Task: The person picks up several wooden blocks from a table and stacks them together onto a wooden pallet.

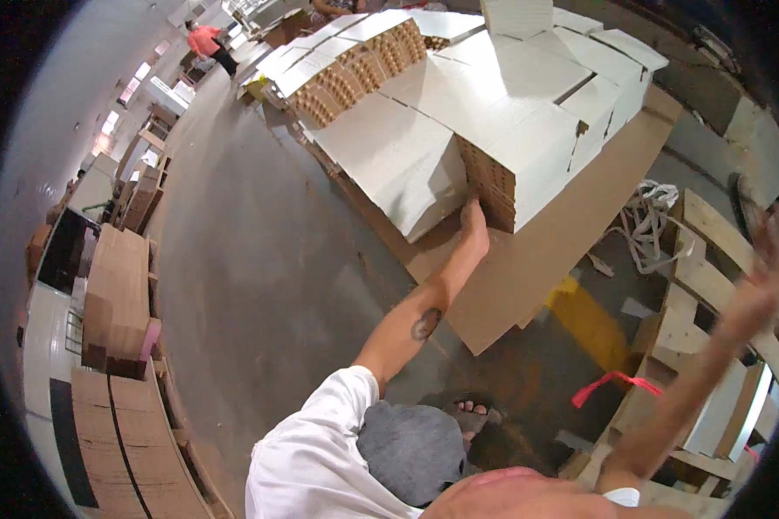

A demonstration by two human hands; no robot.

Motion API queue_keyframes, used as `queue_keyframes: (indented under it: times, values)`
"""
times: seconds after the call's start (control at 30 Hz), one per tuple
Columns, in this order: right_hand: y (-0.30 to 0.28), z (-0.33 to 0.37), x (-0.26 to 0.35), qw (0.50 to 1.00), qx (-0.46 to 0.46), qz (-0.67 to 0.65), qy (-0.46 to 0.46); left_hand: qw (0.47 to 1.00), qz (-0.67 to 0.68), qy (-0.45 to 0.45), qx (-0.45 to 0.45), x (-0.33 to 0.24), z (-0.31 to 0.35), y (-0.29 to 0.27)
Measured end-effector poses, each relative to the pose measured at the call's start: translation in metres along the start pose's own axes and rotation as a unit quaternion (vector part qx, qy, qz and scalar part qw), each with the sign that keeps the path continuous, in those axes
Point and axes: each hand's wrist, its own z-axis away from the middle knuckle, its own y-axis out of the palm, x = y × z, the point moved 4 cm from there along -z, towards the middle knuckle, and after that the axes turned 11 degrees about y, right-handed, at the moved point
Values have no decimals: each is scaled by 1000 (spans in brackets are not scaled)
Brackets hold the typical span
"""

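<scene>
A broad pile of white-topped cardboard stacks [424,95] lies on a flat brown cardboard sheet [502,285]. Brown, bumpy layered edges [359,73] show along its left side. At the near corner, one white stack [407,177] stands apart from a neighbouring stack with a brown, patterned side [493,182]. My left hand [474,227] reaches into the gap between these two; its fingers are hidden there, so its grip is unclear. Off to the far right, my right hand [767,246] is raised above wooden pallets, blurred, fingers apparently stretched up with nothing visible in them.
Wooden pallets [701,285] stand at the right, near a tangle of white strapping [649,221] and a red strip [614,385]. Brown carton stacks [117,294] line the left side of the grey floor [234,233]. A person in a red top [203,41] is far off.
</scene>
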Motion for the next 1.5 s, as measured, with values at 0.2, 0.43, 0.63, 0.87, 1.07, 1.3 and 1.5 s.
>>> queue_keyframes:
  times: [0.2, 0.43, 0.63, 0.87, 1.07, 1.3, 1.5]
  values:
    - [191, 159, -106, 910, 264, 145, 284, 979, 156, 86, 102, -9, -17, -33]
    - [242, 223, -186, 886, 357, 177, 238, 985, 152, 79, 3, -20, 11, 3]
    - [268, 238, -194, 912, 304, 235, 143, 975, 196, 102, 28, -29, 10, 6]
    - [269, 237, -187, 902, 306, 239, 189, 981, 170, 63, 67, -20, 6, -2]
    - [268, 242, -192, 901, 311, 220, 207, 986, 128, 92, 59, -16, 6, -13]
    - [253, 251, -203, 893, 336, 169, 246, 990, 27, 138, 23, -19, -16, -40]
    - [247, 251, -209, 870, 351, 138, 317, 985, -11, 168, 23, -27, -17, -39]
